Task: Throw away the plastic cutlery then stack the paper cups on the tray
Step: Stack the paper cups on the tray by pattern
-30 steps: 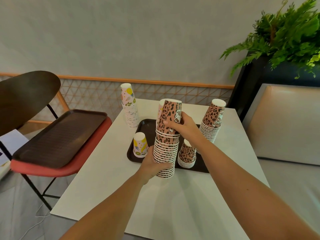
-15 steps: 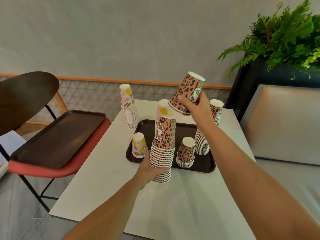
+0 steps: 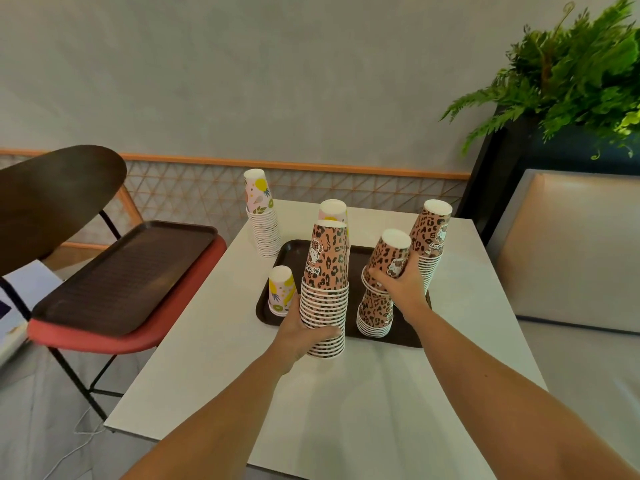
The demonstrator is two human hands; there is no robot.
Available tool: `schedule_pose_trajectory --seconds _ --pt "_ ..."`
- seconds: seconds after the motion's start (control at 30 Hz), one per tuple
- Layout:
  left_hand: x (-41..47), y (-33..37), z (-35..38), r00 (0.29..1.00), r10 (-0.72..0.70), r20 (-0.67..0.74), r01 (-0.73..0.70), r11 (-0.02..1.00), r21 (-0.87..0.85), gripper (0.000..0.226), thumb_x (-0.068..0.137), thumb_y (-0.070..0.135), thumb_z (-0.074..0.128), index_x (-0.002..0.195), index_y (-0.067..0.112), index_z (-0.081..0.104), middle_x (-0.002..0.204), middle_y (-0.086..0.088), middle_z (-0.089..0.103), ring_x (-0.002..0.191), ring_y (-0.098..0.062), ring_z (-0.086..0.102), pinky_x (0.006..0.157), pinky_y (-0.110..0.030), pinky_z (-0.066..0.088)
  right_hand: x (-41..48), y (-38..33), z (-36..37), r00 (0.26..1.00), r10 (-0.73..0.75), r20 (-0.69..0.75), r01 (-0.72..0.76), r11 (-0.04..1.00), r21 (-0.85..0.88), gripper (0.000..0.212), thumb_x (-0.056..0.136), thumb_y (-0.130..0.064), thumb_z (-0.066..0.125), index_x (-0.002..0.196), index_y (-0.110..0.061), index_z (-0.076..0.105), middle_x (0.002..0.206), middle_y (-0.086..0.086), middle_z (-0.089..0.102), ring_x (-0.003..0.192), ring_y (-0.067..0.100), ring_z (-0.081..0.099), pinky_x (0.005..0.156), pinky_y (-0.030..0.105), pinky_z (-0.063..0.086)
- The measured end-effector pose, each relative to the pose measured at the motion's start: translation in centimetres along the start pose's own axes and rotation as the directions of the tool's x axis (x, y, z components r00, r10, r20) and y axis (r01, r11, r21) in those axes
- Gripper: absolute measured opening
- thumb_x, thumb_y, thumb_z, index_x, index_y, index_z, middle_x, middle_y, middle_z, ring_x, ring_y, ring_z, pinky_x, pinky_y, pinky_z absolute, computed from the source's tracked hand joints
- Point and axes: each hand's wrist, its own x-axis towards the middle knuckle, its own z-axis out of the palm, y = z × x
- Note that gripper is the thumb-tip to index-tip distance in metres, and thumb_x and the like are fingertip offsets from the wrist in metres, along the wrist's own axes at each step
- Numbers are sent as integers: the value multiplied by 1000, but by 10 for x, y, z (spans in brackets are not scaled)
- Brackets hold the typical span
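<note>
No cutlery showed. Left hand [image 3: 304, 332] gripped the tall stack [image 3: 325, 289] at the tray's [image 3: 381, 341] six o'clock edge; right hand [image 3: 401, 285] gripped cups [image 3: 388, 259] tilted over the short stack [image 3: 375, 315]. The fruit stack [image 3: 261, 216] at eleven o'clock and the spotted stack [image 3: 429, 237] at one o'clock looked off-tray

White table [image 3: 346, 410] bears brown tray [image 3: 294, 252] and fruit-print cup stack [image 3: 265, 226].

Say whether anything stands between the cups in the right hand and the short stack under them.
Nothing visible does. The right hand holds its cups tilted right above the short stack on the tray; the tall stack stands clear to the left.
</note>
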Motion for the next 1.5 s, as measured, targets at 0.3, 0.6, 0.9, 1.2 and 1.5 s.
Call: schedule_pose_trajectory --seconds 0.3,0.6,0.9,1.2,1.5 --pt "3 -2 -1 1000 -13 -16 13 1000 21 96 62 14 85 138 29 30 126 5 51 118 -16 48 106 -41 40 3 4 4 999 30 37 -27 996 -83 74 82 -30 71 143 -19 30 144 8 41 131 23 40 97 31 35" --pt "11 0 7 1000 -8 11 7 999 34 91 61 16 86 133 30 33 125 6 53 115 -14 50 98 -36 43 -10 -38 15 935 -95 341 82 995 53 77 76 -53 67 139 -19 39 136 2 51 125 16 48 107 40 40" --pt "11 2 11 999 -1 42 -1 999 37 83 62 15 86 123 36 34 122 6 54 114 -14 51 97 -34 43 -12 -46 24 877 13 480 -31 999 29 65 75 -28 77 131 -19 45 126 -1 60 114 14 57 99 34 45" --pt "8 -6 3 998 -22 52 18 997 76 85 62 19 86 124 40 31 124 8 52 116 -14 49 100 -36 41 -4 -54 23 905 3 426 -64 989 130 60 76 -27 76 128 -20 46 121 -5 62 107 8 59 86 24 48" --pt "6 -10 2 997 -35 65 30 997 71 87 62 17 86 126 38 30 121 10 51 113 -13 49 97 -33 42 11 -76 14 967 -96 236 41 973 228 60 75 -24 77 127 -15 49 118 -2 65 107 13 62 93 36 51"
